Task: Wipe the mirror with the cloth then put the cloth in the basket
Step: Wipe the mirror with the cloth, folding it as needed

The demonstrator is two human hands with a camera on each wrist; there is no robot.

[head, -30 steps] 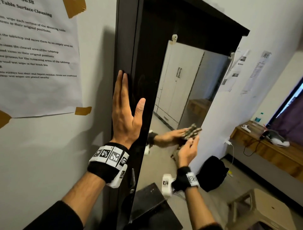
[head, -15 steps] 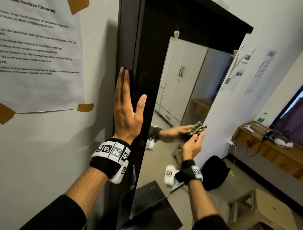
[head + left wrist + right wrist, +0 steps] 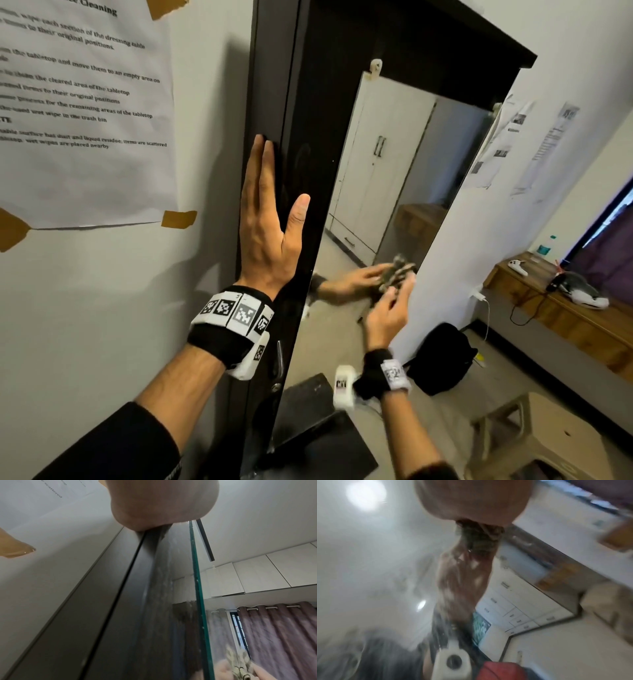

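**Wiping under way on the lower glass**

Plainly, the wiping step was in hand. The right hand (image 3: 385, 317) had its fingers (image 3: 399, 294) curled round a bunched, patterned cloth (image 3: 394, 274), which pressed against the mirror (image 3: 394, 164) right at those fingertips; motion blur there and across the right wrist view suggested a stroke in progress. The cloth (image 3: 479, 536) showed in that view too, just beyond the palm, with its reflection meeting it in the glass.

The left hand (image 3: 270, 219) lay flat with straight fingers (image 3: 260, 161) and thumb spread, holding nothing, pressed on the dark cabinet frame (image 3: 291, 102) just beside the mirror's edge, apparently steadying the door. In the left wrist view the green glass edge (image 3: 197, 588) ran off below the heel of the palm.

Glass well above the right fingers looked unreached by this stroke, so the next move likely called for sweeping the cloth upward and across with even pressure while the left hand braced. No basket was in view; finding it would come after.
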